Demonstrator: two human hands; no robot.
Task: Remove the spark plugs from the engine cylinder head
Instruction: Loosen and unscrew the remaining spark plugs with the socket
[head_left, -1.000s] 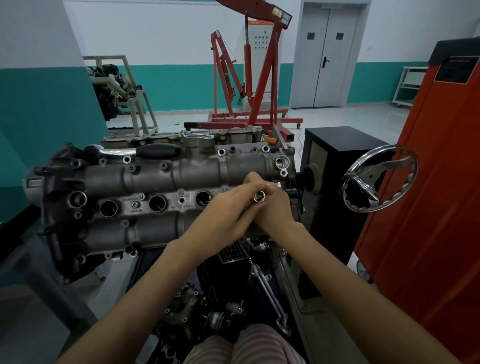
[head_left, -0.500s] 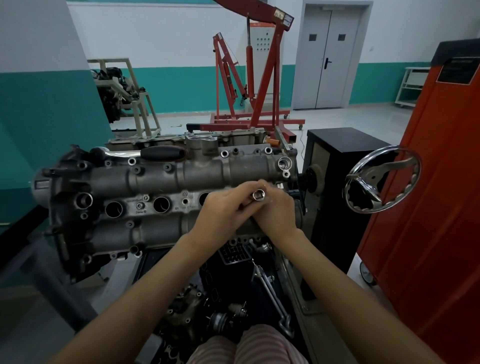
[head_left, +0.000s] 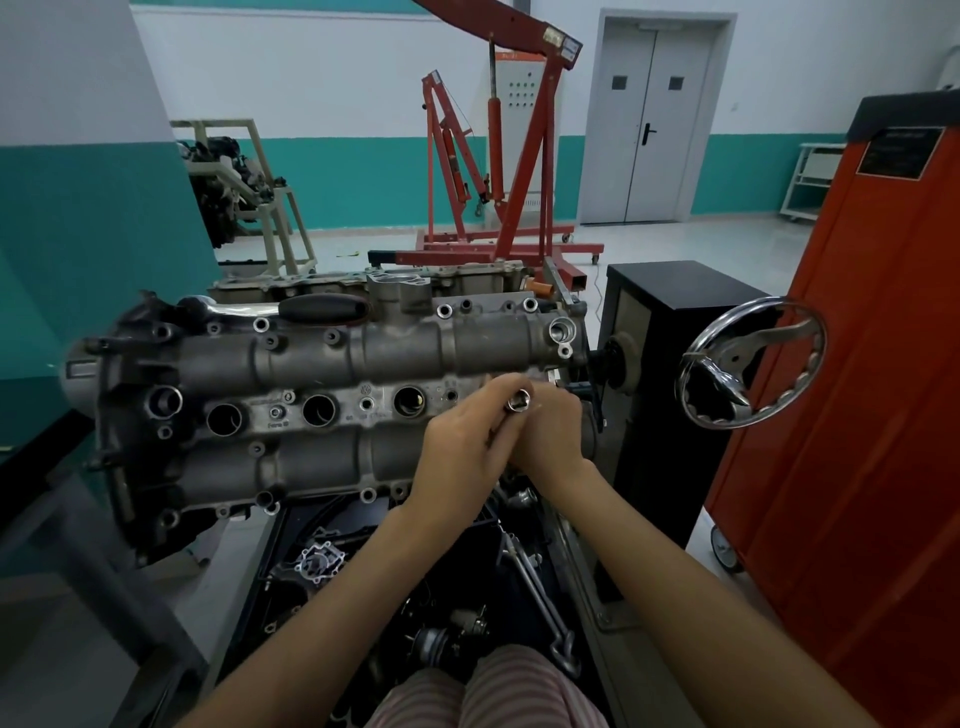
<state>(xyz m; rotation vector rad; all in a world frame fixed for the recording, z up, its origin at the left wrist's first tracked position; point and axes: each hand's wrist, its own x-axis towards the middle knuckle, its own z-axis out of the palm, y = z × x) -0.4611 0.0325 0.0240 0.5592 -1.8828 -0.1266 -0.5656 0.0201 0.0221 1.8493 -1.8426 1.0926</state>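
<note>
The grey engine cylinder head (head_left: 311, 364) sits on a stand in front of me, with three dark open plug wells (head_left: 318, 409) in a row along its middle. A shiny metal socket tool (head_left: 518, 401) stands over the rightmost well, its open end facing me. My left hand (head_left: 460, 457) and my right hand (head_left: 550, 431) are both wrapped around its shaft, fingers curled and touching each other. The well under the hands and any spark plug are hidden.
A chrome handwheel (head_left: 750, 364) juts from the black stand box (head_left: 665, 395) to the right, beside an orange tool cabinet (head_left: 857, 415). A black tray (head_left: 322, 561) with loose parts and a long wrench (head_left: 540, 608) lies below the head. A red engine crane (head_left: 498, 171) stands behind.
Both hands stay clasped on the socket tool at the rightmost well. The view has shifted slightly, so the head and hands sit a little lower and more to the right.
</note>
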